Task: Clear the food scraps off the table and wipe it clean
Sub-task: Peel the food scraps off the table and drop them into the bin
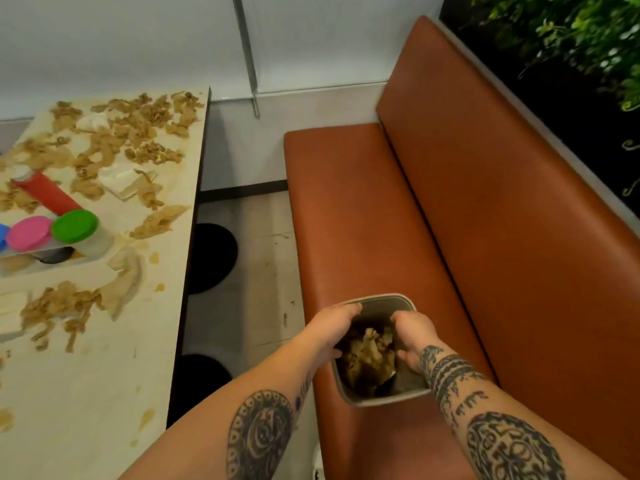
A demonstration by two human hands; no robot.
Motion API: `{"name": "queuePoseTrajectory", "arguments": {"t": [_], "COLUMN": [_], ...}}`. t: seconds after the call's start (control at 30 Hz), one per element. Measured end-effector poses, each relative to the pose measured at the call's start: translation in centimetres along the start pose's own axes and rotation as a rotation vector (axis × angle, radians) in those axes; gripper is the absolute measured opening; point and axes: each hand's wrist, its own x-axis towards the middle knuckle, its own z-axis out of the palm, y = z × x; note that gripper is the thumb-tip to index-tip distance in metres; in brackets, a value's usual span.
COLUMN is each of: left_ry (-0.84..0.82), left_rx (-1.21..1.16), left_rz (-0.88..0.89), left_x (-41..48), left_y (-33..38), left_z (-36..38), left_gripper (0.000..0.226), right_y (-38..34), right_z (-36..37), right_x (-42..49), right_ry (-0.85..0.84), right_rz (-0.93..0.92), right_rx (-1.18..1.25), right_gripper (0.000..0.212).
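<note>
Two hands (332, 327) (414, 336), one bin (381, 297), three coloured lids (74, 226) (29, 233) (2, 233), one red bottle (48, 194).

The left forearm (263, 389) is showing bare, carrying a big round dark-ink tattoo (259, 434) ringed with small circles well back from the left hand (332, 329), with a thin line of lettering (305, 384) sitting nearer the fingers (349, 310). The right forearm (460, 386) is wearing stacked dark patterned bands (445, 370) just behind the right hand (414, 336), then rows of small script-like marks (467, 403), then a large round patterned tattoo (512, 448) farthest from the fingers.
</note>
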Motion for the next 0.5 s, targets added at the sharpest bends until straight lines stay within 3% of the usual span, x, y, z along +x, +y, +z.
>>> {"name": "queuePoseTrajectory", "arguments": {"t": [0.23,0.5], "left_ry": [0.057,0.315], "left_rx": [-0.005,-0.131], "left_rz": [0.065,0.172], "left_x": [-1.2,-4.6], "left_y": [-0.6,-3.0], "left_z": [-4.9,-16.2], "left_gripper": [0.028,0.016], "right_y": [-1.0,-1.5], "right_z": [3.2,13.7], "right_x": [-1.2,-6.7], "right_ry": [-0.05,-0.243], "right_rz": [-0.078,-0.185], "right_rx": [-0.023,-0.119], "right_gripper": [0.03,0.013]}}
